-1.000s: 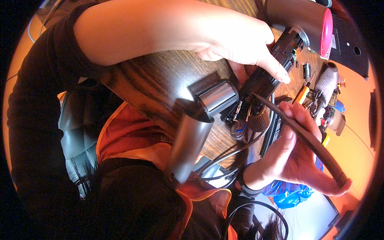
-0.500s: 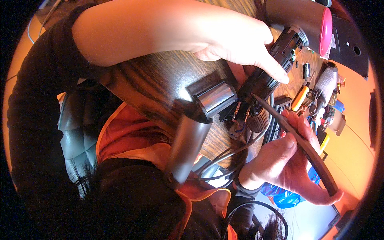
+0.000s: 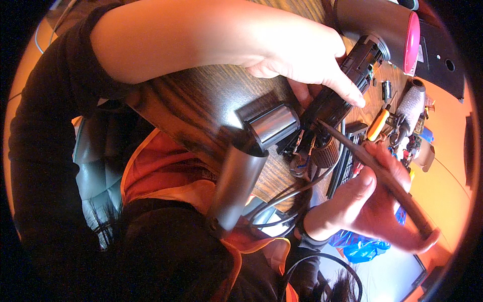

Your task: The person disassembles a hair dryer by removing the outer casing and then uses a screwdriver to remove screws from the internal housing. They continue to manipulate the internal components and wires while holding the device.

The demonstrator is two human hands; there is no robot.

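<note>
My left hand [image 3: 317, 68] is wrapped round a black cylindrical appliance body [image 3: 363, 60], with its casing off and inner parts and wires exposed. At the body's lower end sits a brown perforated piece [image 3: 324, 155] beside bare terminals. My right hand [image 3: 370, 196] holds a long, slim dark tool [image 3: 375, 163], its exact kind unclear; its narrow tip meets the body near the wires. The tool's thick end rests against the fingers. Left of the body are a short metallic cylinder [image 3: 274, 126] and a longer grey tube [image 3: 236, 183].
Grey cables [image 3: 282, 201] loop below the body. Right of it are a black keyboard [image 3: 347, 171], an orange-handled tool [image 3: 378, 125] and a grey textured cylinder [image 3: 412, 100]. A dark barrel with a pink rim [image 3: 411, 43] stands at the far side of the wooden table [image 3: 186, 105].
My right hand and the tool's thick end have shifted slightly to the right, while the tip stays at the body. My left hand keeps nearly the same hold.
</note>
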